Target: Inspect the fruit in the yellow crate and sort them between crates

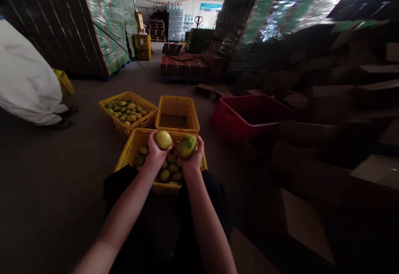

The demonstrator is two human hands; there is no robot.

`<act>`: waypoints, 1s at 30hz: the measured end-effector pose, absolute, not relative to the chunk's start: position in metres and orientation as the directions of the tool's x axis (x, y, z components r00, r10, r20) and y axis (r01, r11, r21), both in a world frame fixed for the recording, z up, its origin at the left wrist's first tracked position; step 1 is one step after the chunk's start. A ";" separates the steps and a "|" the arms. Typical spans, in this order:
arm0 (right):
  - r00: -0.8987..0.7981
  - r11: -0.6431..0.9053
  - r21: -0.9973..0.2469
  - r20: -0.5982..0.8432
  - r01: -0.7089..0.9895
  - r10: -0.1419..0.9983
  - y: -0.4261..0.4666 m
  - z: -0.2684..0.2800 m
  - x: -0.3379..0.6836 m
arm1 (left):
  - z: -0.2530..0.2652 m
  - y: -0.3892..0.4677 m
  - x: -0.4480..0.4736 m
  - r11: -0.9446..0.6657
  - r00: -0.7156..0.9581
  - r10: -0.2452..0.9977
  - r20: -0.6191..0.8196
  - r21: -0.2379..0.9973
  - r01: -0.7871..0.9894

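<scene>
The left hand (153,148) is located at the centre of the frame, with its fingers curled around a yellow fruit (163,140). The right hand (196,156), just right of centre, has its fingers wrapped about the side of a green-and-yellow fruit (186,147); the two held pieces are side by side and apart. Both are positioned above the front crate (125,154), a yellow slatted container at lower centre, in which further fruit (173,168) is visible between the forearms (part of the contents is hidden by the arms). Directly behind it, at centre, is the rear crate (177,102), also yellow. The side crate (126,130), left of centre, contains a load of similar green and yellow fruit. A red bin (229,118) is located right of centre on the floor (84,153). A co-worker's light trousers (29,70) are visible at the left edge.
</scene>
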State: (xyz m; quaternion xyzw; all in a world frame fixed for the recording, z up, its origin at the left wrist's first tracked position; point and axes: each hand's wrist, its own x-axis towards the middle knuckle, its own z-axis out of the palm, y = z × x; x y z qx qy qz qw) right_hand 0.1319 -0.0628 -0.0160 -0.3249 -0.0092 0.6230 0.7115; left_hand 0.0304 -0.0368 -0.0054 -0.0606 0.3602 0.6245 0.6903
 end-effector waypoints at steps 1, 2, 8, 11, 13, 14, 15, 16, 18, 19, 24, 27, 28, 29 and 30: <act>0.177 -0.022 -0.427 -0.423 -0.904 0.889 -0.064 -0.013 0.134 | -0.006 -0.036 0.030 0.173 -0.077 0.804 -0.589 0.356 -0.918; 0.157 -0.037 -0.398 -0.443 -0.917 0.882 -0.065 -0.009 0.136 | -0.007 -0.035 0.030 0.144 -0.102 0.793 -0.601 0.347 -0.927; 0.149 -0.059 -0.369 -0.510 -0.927 0.847 -0.066 -0.002 0.138 | -0.011 -0.031 0.033 0.202 -0.013 0.806 -0.592 0.295 -0.934; 0.115 -0.097 -0.341 -0.551 -0.935 0.826 -0.062 -0.008 0.138 | -0.013 -0.031 0.036 0.252 0.046 0.797 -0.602 0.263 -0.932; 0.107 -0.105 -0.335 -0.555 -0.936 0.825 -0.059 -0.013 0.137 | -0.013 -0.032 0.037 0.259 0.062 0.797 -0.600 0.248 -0.934; 0.107 -0.107 -0.342 -0.552 -0.934 0.827 -0.058 -0.016 0.137 | -0.013 -0.032 0.037 0.259 0.066 0.800 -0.596 0.245 -0.934; 0.110 -0.109 -0.353 -0.545 -0.929 0.831 -0.056 -0.018 0.137 | -0.013 -0.032 0.037 0.262 0.070 0.804 -0.591 0.245 -0.933; 0.113 -0.110 -0.368 -0.534 -0.923 0.838 -0.055 -0.020 0.137 | -0.013 -0.032 0.036 0.266 0.074 0.806 -0.588 0.248 -0.932; 0.120 -0.111 -0.399 -0.510 -0.910 0.852 -0.054 -0.022 0.136 | -0.014 -0.031 0.036 0.270 0.075 0.808 -0.585 0.255 -0.928; 0.125 -0.108 -0.412 -0.499 -0.905 0.857 -0.053 -0.023 0.136 | -0.014 -0.031 0.036 0.266 0.069 0.807 -0.587 0.257 -0.929; 0.135 -0.142 -0.440 -0.540 -0.886 0.831 -0.053 -0.022 0.136 | -0.014 -0.029 0.036 0.253 0.044 0.791 -0.611 0.260 -0.932; 0.140 -0.181 -0.453 -0.589 -0.873 0.796 -0.054 -0.019 0.136 | -0.012 -0.030 0.036 0.269 0.055 0.791 -0.609 0.265 -0.926; 0.140 -0.193 -0.455 -0.602 -0.869 0.786 -0.054 -0.019 0.136 | -0.012 -0.030 0.036 0.270 0.056 0.790 -0.611 0.264 -0.926; 0.140 -0.203 -0.454 -0.614 -0.868 0.777 -0.054 -0.019 0.136 | -0.011 -0.030 0.036 0.269 0.054 0.788 -0.614 0.264 -0.926; 0.139 -0.208 -0.449 -0.625 -0.869 0.768 -0.053 -0.019 0.136 | -0.011 -0.030 0.036 0.267 0.048 0.784 -0.619 0.266 -0.926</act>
